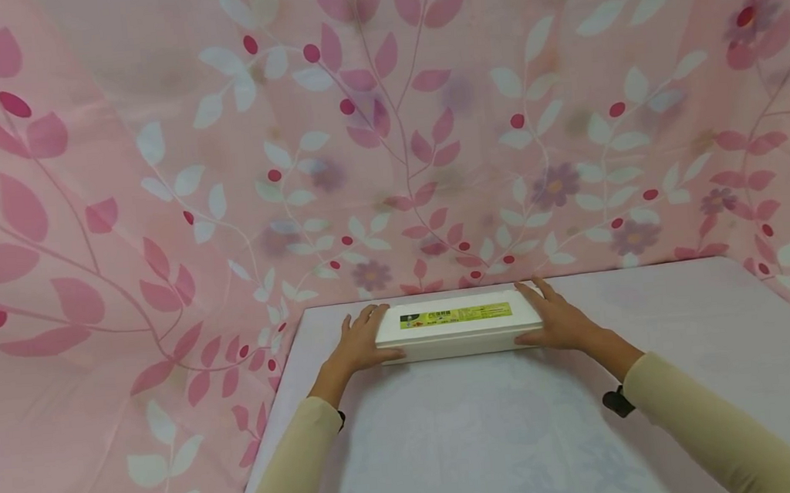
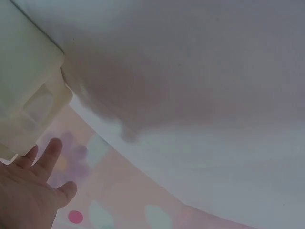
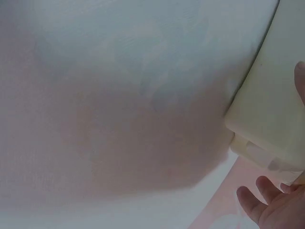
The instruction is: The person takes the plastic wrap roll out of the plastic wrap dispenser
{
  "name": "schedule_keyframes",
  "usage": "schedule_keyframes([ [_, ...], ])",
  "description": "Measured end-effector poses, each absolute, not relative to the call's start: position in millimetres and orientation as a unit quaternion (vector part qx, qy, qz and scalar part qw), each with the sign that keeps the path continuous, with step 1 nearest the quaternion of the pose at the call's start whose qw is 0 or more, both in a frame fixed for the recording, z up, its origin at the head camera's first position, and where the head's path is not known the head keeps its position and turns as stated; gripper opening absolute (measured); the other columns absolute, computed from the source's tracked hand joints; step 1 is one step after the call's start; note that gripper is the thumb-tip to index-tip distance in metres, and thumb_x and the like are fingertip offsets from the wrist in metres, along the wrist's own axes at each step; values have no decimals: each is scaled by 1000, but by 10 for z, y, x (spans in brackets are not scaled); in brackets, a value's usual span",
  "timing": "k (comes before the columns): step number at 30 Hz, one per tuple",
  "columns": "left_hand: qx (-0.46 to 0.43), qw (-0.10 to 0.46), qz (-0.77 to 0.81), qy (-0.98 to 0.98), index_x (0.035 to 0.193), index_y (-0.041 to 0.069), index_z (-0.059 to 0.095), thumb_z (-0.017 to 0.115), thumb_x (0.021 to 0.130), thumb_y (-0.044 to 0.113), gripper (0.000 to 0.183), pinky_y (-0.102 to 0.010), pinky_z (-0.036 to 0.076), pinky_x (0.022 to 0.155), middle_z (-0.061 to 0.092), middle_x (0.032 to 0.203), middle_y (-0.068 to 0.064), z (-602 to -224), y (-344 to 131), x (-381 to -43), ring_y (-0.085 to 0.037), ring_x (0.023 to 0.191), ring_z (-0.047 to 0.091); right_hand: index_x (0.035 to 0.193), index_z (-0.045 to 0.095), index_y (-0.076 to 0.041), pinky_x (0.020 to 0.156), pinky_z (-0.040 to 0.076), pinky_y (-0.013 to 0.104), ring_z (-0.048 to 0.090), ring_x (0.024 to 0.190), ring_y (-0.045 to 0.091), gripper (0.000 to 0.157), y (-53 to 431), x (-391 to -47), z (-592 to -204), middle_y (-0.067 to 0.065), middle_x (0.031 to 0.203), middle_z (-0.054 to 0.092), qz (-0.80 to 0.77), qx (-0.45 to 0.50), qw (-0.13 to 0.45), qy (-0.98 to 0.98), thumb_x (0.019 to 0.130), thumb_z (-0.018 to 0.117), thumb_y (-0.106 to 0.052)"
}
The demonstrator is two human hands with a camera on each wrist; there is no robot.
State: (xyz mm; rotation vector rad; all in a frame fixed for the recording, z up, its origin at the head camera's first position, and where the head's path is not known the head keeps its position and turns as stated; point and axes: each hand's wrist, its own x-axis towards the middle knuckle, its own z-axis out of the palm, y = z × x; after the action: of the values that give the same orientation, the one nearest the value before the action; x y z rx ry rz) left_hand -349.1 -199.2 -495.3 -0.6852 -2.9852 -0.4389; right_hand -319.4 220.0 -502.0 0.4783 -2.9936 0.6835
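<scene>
A long white plastic box point(image 1: 460, 345) with a yellow-green printed label point(image 1: 456, 315) on its lid lies near the back edge of the table. My left hand point(image 1: 362, 342) grips its left end, with the thumb along the front face and the fingers spread toward the back. At the right end, my right hand point(image 1: 559, 322) holds it the same way. A rounded corner of the white box point(image 2: 28, 62) shows in the left wrist view beside the left fingers. The right wrist view shows its other end point(image 3: 271, 109), with the right hand point(image 3: 281, 205) beside it.
A pale cloth point(image 1: 480, 441) with faint floral marks covers the table. Behind the table and at both sides hangs a pink curtain point(image 1: 413, 121) with leaves, berries and flowers. The table's back edge runs just behind the box.
</scene>
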Motion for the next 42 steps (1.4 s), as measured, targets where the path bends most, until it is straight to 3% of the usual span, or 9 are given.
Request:
schedule_keyframes([
  [8, -211, 6, -178, -961, 152, 18, 30, 81, 70, 61, 105, -63, 24, 113, 37, 148, -13, -4973, -1997, -3493, -29, 136, 38, 154, 21, -20, 93, 45, 65, 48, 120, 45, 112, 2193, -3228, -5029, 22, 153, 22, 241, 149, 8, -959, 69, 84, -57],
  [17, -186, -24, -221, -957, 153, 23, 28, 82, 70, 61, 106, -56, 42, 101, 37, 149, -15, -5053, -1997, -3493, -37, 118, 51, 155, 22, -16, 99, 39, 71, 42, 123, 45, 115, 2174, -3228, -5043, 24, 154, 20, 291, 114, -36, -949, 67, 89, -48],
  [42, -176, -34, -259, -949, 153, 27, 25, 84, 70, 58, 107, -52, 41, 107, 30, 154, -9, -5064, -1995, -3472, -30, 126, 46, 154, 22, -16, 100, 36, 71, 42, 122, 44, 112, 2156, -3212, -5060, 24, 151, 23, 304, 115, -19, -946, 69, 89, -43],
])
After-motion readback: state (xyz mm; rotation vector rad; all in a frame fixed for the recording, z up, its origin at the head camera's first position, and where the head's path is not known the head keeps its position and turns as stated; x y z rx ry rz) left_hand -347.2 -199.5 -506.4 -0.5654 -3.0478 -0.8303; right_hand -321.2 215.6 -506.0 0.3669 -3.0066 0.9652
